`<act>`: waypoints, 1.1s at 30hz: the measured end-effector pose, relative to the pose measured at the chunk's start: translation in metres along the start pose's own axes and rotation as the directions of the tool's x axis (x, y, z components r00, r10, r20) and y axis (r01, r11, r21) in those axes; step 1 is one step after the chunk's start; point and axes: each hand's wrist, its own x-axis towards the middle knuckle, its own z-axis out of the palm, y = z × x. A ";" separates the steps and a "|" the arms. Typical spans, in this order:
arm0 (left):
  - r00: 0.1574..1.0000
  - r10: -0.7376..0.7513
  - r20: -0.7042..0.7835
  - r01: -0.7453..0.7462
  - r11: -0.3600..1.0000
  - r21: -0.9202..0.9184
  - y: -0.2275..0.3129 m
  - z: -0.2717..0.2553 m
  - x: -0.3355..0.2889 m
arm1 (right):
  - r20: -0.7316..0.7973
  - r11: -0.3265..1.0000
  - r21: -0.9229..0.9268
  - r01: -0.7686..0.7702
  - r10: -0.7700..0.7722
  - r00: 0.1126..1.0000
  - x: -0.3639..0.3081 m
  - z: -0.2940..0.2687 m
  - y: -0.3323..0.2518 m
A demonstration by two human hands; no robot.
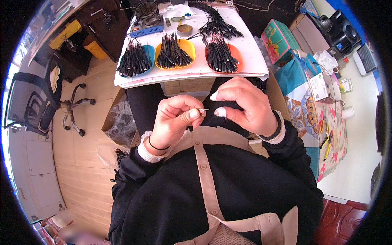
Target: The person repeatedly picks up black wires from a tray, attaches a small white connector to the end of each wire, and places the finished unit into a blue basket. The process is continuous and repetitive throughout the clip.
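Observation:
Over my lap, my left hand (179, 116) is closed in a pinch. Between its thumb and forefinger sits a small thin piece with a pale, shiny tip (204, 110); its kind is too small to make out. A little to the right, my right hand (245, 106) is held with thumb and forefinger apart, and nothing shows between them. White tape (220, 111) wraps its thumb and forefinger tips. Beyond the hands, black cables with pale ends lie bundled in a blue tray (151, 55), a yellow tray (190, 48) and an orange tray (241, 55).
The white-covered table (183, 77) carries the trays, a blue heating device (148, 31), a round tin (185, 30) and more black cables (216, 20). At right stand a green box (279, 41) and a side table holding yellow-handled pliers (328, 145). An office chair (53, 94) stands left.

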 end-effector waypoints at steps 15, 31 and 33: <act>0.989 -0.116 0.089 0.133 0.965 -0.225 0.004 0.004 0.002 | 0.274 0.501 0.697 -0.513 0.475 0.836 -0.003 0.009 -0.007; 1.000 0.029 -0.002 -0.027 0.937 0.347 0.043 0.007 0.035 | -0.088 0.857 0.461 -0.230 0.302 0.949 0.029 0.014 0.017; 0.999 0.017 -0.047 0.002 0.924 0.381 0.045 0.003 0.038 | -0.086 0.864 0.452 -0.222 0.290 0.953 0.032 0.016 0.028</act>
